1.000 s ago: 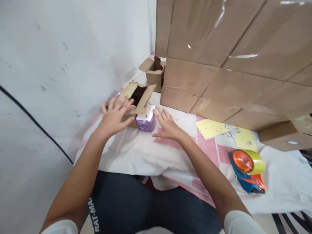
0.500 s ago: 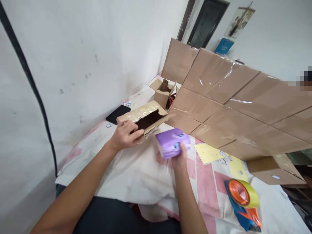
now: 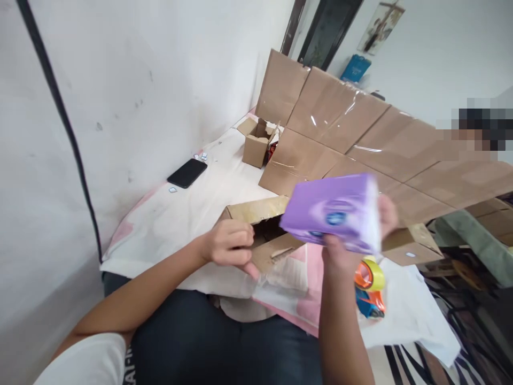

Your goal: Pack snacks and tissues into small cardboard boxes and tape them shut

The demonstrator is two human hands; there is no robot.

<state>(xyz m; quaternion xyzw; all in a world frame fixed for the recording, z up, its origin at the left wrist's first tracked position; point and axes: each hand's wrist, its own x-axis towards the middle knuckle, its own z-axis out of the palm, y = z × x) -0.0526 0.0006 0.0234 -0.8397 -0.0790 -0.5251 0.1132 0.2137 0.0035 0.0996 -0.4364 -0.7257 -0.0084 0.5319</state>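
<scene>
My left hand [image 3: 230, 243] is closed at the near left edge of an open cardboard box [image 3: 276, 251], fingers curled and thumb pointing down along its side. The box lies on the cloth with its dark opening facing up and toward me. Raised above its right end is a soft purple pack [image 3: 320, 206], which looks like a pack of tissues, with blue marks and a white end. My right hand [image 3: 340, 259] grips this pack from below and from the right end, its fingers partly hidden behind it. The pack is slightly blurred and covers part of the box.
A tall taped cardboard wall [image 3: 348, 128] stands across the table. A small open box [image 3: 256, 147] and a black phone [image 3: 187, 173] lie farther back. To the right sit a tape dispenser [image 3: 371, 299] with yellow tape and another carton [image 3: 412, 246]. A person is partly visible beyond.
The purple pack has moved up, right and closer to me in my right hand. My left hand has brought the cardboard box nearer and lower. The view has shifted.
</scene>
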